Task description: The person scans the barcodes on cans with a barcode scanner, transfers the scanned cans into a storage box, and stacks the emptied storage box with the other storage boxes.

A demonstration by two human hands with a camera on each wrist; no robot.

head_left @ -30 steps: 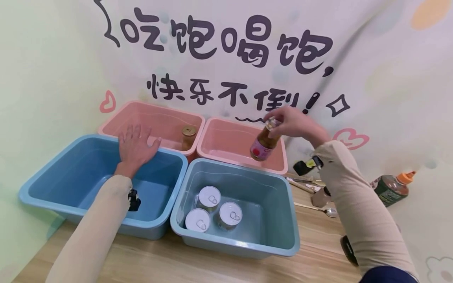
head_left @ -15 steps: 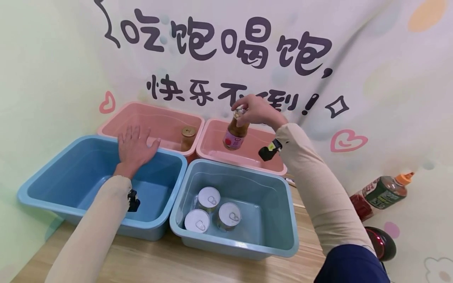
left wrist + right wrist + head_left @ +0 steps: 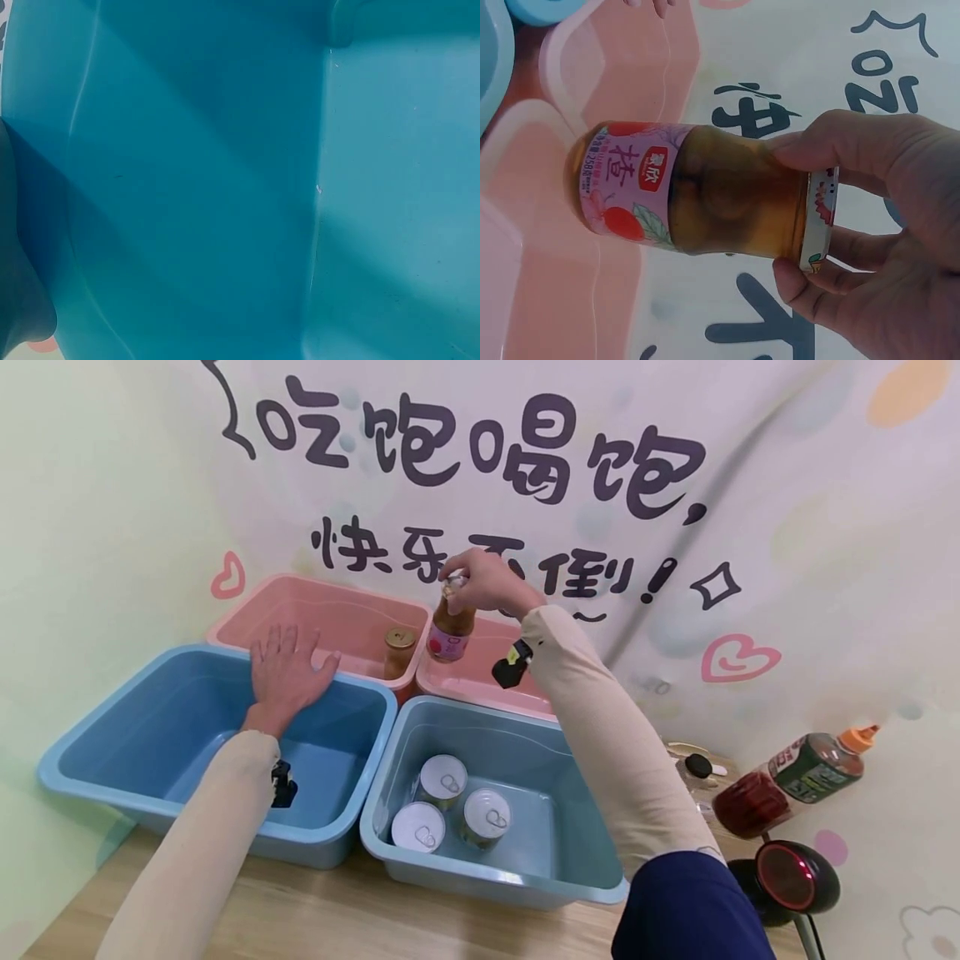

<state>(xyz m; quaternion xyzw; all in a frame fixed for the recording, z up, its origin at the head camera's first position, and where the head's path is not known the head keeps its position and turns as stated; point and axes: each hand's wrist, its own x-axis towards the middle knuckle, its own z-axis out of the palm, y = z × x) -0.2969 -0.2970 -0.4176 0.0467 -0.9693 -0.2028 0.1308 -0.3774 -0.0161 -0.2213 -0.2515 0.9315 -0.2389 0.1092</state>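
My right hand (image 3: 487, 583) grips a glass fruit jar (image 3: 450, 631) by its lid, thumb on one side and fingers on the other. In the right wrist view the jar (image 3: 735, 191) shows a pink label and amber contents. It hangs upright above the meeting rims of the two pink bins (image 3: 315, 589). My left hand (image 3: 288, 672), fingers spread straight, rests over the back rim of the blue bin (image 3: 56, 768). The left wrist view takes in the blue bin's inner wall (image 3: 202, 180), with part of my hand (image 3: 22, 300) at the left edge.
Three ring-pull cans (image 3: 486, 814) stand in the teal bin (image 3: 525, 893). A gold-topped can (image 3: 400, 652) is inside the left pink bin. At the right are a sauce bottle (image 3: 787, 785), a black round device (image 3: 791, 877) and a black-capped jar (image 3: 697, 768).
My right hand has carried the jar leftward across the right pink bin to its left rim. My left hand has stayed in place.
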